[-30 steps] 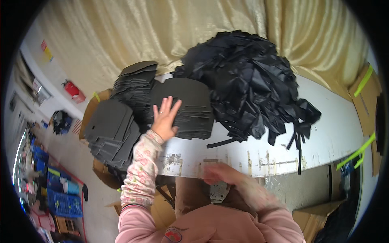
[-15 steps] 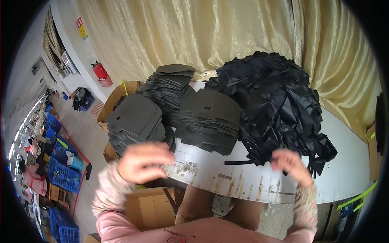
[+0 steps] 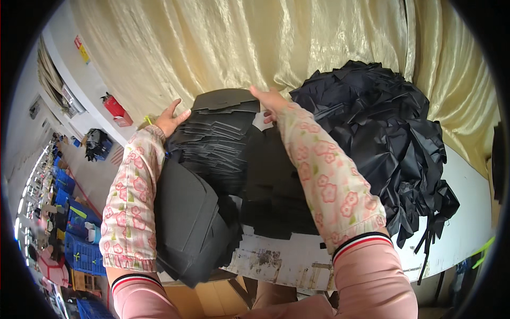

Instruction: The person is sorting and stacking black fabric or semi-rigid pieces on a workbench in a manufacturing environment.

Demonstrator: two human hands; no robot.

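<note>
The person's left hand (image 3: 171, 120) lies flat against the left side of a tall stack of dark grey foam sheets (image 3: 215, 135), its fingers spread. The right hand (image 3: 270, 100) rests on the stack's top right edge, and its fingers are stretched out and close together. The stack sits at the back of the white scuffed worktop (image 3: 281, 260). Another pile of dark grey foam pieces (image 3: 188, 228) sits lower left. A big heap of black shiny fabric scraps (image 3: 388, 143) is on the right, before a yellow curtain (image 3: 239, 42).
</note>
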